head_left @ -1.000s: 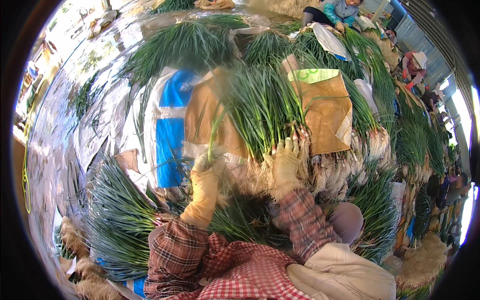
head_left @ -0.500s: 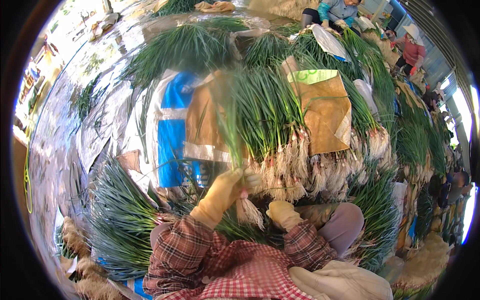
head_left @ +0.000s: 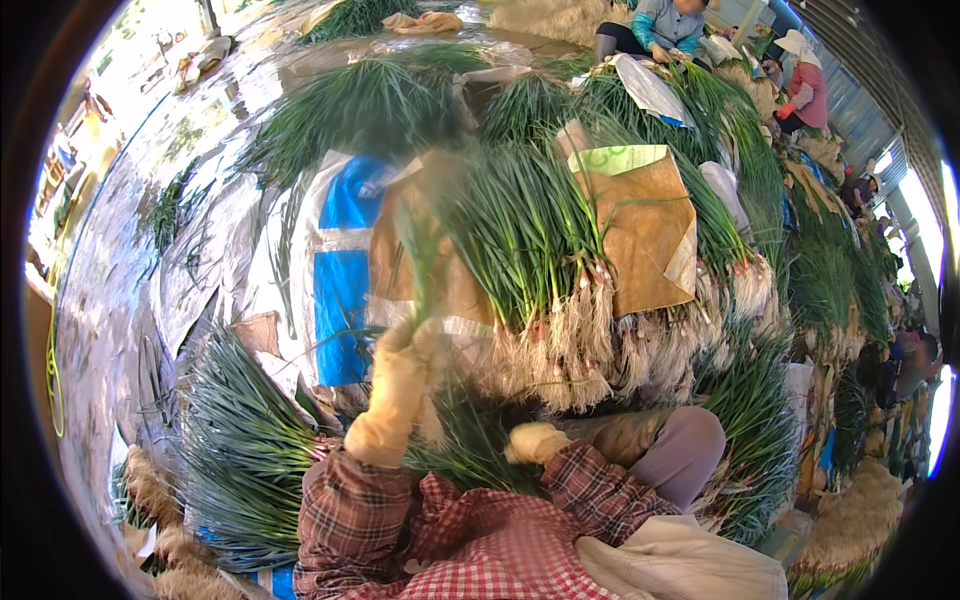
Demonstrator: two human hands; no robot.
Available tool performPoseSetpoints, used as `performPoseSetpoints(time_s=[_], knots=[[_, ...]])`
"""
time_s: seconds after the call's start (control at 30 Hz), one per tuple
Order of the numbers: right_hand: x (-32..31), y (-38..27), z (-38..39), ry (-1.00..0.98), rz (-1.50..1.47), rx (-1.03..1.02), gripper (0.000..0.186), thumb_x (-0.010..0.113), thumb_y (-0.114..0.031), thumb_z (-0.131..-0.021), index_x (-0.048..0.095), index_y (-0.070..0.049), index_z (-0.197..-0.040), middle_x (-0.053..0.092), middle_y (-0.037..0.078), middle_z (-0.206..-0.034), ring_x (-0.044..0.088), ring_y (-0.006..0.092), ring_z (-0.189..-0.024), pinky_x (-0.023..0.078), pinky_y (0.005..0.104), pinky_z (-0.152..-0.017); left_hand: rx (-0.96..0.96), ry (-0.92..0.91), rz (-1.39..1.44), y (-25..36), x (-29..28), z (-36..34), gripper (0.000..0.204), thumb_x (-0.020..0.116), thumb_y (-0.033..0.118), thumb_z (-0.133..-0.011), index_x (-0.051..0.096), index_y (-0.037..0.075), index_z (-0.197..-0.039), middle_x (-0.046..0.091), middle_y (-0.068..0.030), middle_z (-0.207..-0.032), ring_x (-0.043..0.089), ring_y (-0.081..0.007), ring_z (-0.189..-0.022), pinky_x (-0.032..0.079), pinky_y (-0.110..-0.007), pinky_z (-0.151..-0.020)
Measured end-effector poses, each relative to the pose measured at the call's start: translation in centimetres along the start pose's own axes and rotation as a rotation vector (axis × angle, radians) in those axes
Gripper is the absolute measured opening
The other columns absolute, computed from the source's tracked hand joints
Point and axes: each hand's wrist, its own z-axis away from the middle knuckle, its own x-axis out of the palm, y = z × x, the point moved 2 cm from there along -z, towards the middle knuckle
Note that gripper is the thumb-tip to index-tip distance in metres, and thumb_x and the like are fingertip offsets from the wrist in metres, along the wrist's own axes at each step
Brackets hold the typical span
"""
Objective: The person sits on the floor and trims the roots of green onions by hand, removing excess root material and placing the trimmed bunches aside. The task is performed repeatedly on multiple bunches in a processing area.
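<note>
My left hand [head_left: 395, 375], in a yellowish work glove, is closed round a small bunch of green onions [head_left: 424, 255]. The leaves stand up above the glove, smeared by motion; pale roots hang just below it. My right hand [head_left: 537, 443], gloved too, is low beside my bent knee, its fingers curled. Whatever it might hold is hidden. Loose green onion leaves [head_left: 465, 455] lie between my hands. Straight ahead, a pile of trimmed green onions [head_left: 535, 235] rests with white roots toward me. Another heap of green onions [head_left: 250, 440] lies to my left.
A brown sack [head_left: 645, 235] covers part of the pile, and a blue and white sack [head_left: 342, 310] lies left of it. More onion heaps [head_left: 355, 105] stretch behind. One person [head_left: 665, 30] sits at the back; another person [head_left: 805, 90] is at far right. Root clumps [head_left: 180, 555] lie lower left.
My left hand has moved left and slightly up with the green onions, which now blur. My right hand has shifted a little left and down.
</note>
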Motion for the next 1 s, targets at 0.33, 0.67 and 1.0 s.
performPoseSetpoints(time_s=[0.33,0.67,1.0], knots=[[-13.3,9.7,1.0,1.265,-0.22,0.492,0.022,0.058,-0.02,-0.093,0.061,-0.004,-0.107,0.056,0.015,-0.119,0.051,0.0242,-0.114,0.038,0.0449,-0.103,-0.155,-0.179,0.327,2.0,0.2,-1.4,0.031,0.059,0.029,-0.096,0.061,0.004,-0.115,0.045,0.0048,-0.055,0.04,-0.0063,-0.041,0.037,-0.024,-0.037],[-4.3,0.2,7.2,1.315,-0.887,-0.192,0.022,0.061,-0.024,-0.092,0.063,-0.003,-0.098,0.059,0.008,-0.088,0.06,0.018,-0.072,0.053,0.0301,-0.062,-0.503,-0.363,-0.106,-6.4,3.8,-0.7,0.045,0.055,0.039,-0.097,0.063,-0.003,-0.114,0.068,-0.0081,-0.086,0.055,-0.0109,-0.051,0.041,-0.022,-0.04],[-7.4,2.2,4.5,0.099,-1.742,-0.556,0.05,0.056,-0.05,-0.094,0.063,-0.002,-0.103,0.065,0.009,-0.07,0.063,0.0171,-0.056,0.046,0.0266,-0.047,-0.562,-0.269,0.064,-7.0,2.7,0.4,0.038,0.059,0.03,-0.097,0.065,-0.008,-0.095,0.067,-0.0128,-0.076,0.063,-0.0188,-0.057,0.048,-0.029,-0.046]])
